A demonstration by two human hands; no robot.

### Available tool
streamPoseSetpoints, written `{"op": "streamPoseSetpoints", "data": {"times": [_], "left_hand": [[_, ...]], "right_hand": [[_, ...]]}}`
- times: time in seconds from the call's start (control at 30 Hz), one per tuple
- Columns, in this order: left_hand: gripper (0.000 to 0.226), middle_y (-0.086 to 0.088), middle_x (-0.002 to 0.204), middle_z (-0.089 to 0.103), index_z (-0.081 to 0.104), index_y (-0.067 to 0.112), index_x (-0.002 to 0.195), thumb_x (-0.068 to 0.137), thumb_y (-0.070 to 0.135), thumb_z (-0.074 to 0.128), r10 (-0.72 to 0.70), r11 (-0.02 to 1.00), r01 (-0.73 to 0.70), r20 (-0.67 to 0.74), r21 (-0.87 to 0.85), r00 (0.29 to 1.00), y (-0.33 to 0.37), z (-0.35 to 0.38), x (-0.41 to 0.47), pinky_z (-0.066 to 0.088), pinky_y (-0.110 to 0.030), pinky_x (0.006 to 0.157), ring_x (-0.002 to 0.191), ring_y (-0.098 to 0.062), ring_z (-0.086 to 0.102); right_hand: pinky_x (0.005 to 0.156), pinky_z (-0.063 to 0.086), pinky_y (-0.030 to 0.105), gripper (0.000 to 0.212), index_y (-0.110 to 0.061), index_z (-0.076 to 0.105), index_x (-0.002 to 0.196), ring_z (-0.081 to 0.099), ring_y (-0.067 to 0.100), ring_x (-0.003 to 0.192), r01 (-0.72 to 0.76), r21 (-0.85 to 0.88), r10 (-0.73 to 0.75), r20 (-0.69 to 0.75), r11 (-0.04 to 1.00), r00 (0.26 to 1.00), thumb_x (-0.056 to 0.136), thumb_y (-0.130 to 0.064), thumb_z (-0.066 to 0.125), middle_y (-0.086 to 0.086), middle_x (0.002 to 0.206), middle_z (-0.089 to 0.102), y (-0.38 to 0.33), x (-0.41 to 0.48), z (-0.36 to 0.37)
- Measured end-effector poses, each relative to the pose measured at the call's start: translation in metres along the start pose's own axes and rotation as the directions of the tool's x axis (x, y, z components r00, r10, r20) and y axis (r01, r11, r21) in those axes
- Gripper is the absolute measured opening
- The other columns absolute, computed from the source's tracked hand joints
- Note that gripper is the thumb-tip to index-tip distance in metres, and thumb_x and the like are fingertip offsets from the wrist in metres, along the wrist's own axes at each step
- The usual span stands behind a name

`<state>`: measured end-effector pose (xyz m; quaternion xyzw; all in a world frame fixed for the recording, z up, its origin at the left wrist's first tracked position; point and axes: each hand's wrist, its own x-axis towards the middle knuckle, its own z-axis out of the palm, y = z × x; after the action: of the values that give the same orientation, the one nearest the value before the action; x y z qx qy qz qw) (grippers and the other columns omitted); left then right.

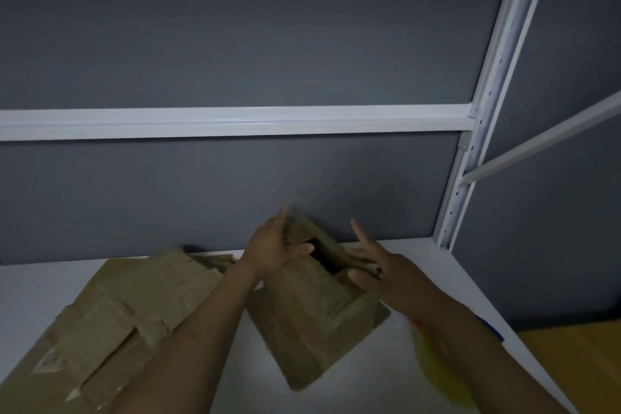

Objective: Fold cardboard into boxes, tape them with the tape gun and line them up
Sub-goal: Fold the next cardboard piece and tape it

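No legible text or labels
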<state>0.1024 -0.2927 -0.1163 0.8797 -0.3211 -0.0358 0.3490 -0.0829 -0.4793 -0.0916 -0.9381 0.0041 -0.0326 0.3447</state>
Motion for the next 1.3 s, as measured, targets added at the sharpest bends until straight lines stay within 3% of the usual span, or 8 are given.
{"op": "streamPoseSetpoints", "data": {"times": [0.2, 0.37, 0.53, 0.77, 0.93, 1.07, 1.13, 1.3], "left_hand": [[0.104, -0.011, 0.152, 0.035, 0.019, 0.023, 0.154, 0.073, 0.075, 0.058, -0.054, 0.990, 0.053, 0.005, 0.129, 0.999, -0.001, -0.006, -0.009, 0.027, -0.028, 0.109, 0.138, -0.026, 0.034], [0.070, -0.010, 0.132, 0.055, 0.059, 0.016, 0.129, 0.083, 0.068, 0.052, -0.143, 0.963, 0.192, -0.241, 0.191, 0.960, -0.007, 0.002, -0.026, 0.041, -0.037, 0.103, 0.117, -0.029, 0.052], [0.062, -0.013, 0.120, 0.057, 0.058, 0.013, 0.117, 0.089, 0.066, 0.043, -0.250, 0.871, 0.384, -0.397, 0.306, 0.883, 0.005, 0.004, -0.055, 0.047, -0.041, 0.090, 0.106, -0.036, 0.056], [0.078, -0.021, 0.088, 0.061, 0.059, 0.004, 0.095, 0.078, 0.077, 0.038, -0.099, 0.885, 0.248, -0.362, 0.394, 0.927, 0.030, 0.017, -0.097, 0.049, -0.043, 0.069, 0.081, -0.039, 0.060], [0.121, -0.030, 0.153, 0.020, 0.036, 0.024, 0.147, 0.061, 0.093, -0.013, -0.067, 0.757, 0.133, -0.126, 0.639, 0.990, 0.033, 0.014, -0.095, 0.006, -0.060, 0.114, 0.143, -0.048, 0.011], [0.118, -0.019, 0.160, 0.008, 0.036, 0.023, 0.148, 0.064, 0.093, -0.007, 0.094, 0.739, -0.055, -0.023, 0.672, 0.995, 0.047, 0.027, -0.087, -0.006, -0.052, 0.114, 0.146, -0.043, 0.007], [0.126, -0.008, 0.162, 0.007, 0.018, 0.024, 0.154, 0.052, 0.091, -0.017, 0.072, 0.752, -0.107, 0.081, 0.651, 0.994, 0.051, 0.038, -0.081, -0.001, -0.039, 0.118, 0.149, -0.029, 0.006], [0.125, -0.008, 0.150, 0.041, 0.044, 0.017, 0.144, 0.063, 0.092, -0.015, 0.135, 0.817, -0.146, 0.060, 0.557, 0.989, 0.044, 0.044, -0.071, 0.024, -0.037, 0.115, 0.139, -0.031, 0.037]], "right_hand": [[0.118, 0.015, 0.030, 0.073, -0.062, 0.003, 0.135, 0.007, -0.001, 0.143, 0.005, -0.247, 0.034, 0.151, 0.969, 0.988, 0.075, -0.083, 0.037, -0.039, 0.145, -0.011, 0.007, -0.006, 0.021], [0.117, 0.003, 0.035, 0.096, -0.044, 0.004, 0.150, -0.005, 0.011, 0.146, -0.061, -0.443, 0.131, 0.129, 0.894, 0.983, 0.070, -0.086, 0.039, -0.014, 0.158, -0.011, -0.005, -0.002, 0.012], [0.119, -0.001, 0.040, 0.096, -0.032, -0.001, 0.153, -0.008, 0.014, 0.147, -0.041, -0.461, 0.128, 0.158, 0.887, 0.979, 0.080, -0.078, 0.042, -0.011, 0.159, -0.013, -0.008, 0.004, 0.020], [0.119, 0.001, 0.037, 0.107, -0.033, 0.014, 0.152, -0.005, 0.014, 0.147, -0.095, -0.466, 0.095, -0.023, 0.880, 0.995, 0.063, -0.091, -0.003, -0.012, 0.160, 0.001, 0.005, 0.023, 0.024], [0.117, 0.001, 0.030, 0.058, -0.032, 0.017, 0.152, -0.005, 0.012, 0.147, -0.095, -0.430, 0.070, -0.074, 0.898, 0.995, 0.099, -0.056, 0.019, -0.012, 0.160, 0.003, 0.013, 0.027, 0.028], [0.117, 0.002, 0.032, 0.096, -0.029, 0.024, 0.150, -0.001, 0.016, 0.148, -0.033, -0.452, 0.010, -0.053, 0.892, 0.999, 0.076, -0.079, -0.011, -0.009, 0.160, 0.010, 0.016, 0.029, 0.028], [0.117, 0.000, 0.034, 0.110, -0.028, 0.026, 0.150, 0.000, 0.015, 0.148, -0.001, -0.431, -0.015, -0.034, 0.902, 0.999, 0.066, -0.085, -0.018, -0.009, 0.159, 0.011, 0.017, 0.027, 0.026], [0.115, 0.008, 0.029, 0.046, -0.023, 0.046, 0.139, 0.017, 0.013, 0.145, -0.079, -0.285, -0.003, -0.274, 0.955, 0.962, 0.098, -0.045, 0.041, -0.006, 0.151, 0.036, 0.040, -0.015, -0.003]]}}
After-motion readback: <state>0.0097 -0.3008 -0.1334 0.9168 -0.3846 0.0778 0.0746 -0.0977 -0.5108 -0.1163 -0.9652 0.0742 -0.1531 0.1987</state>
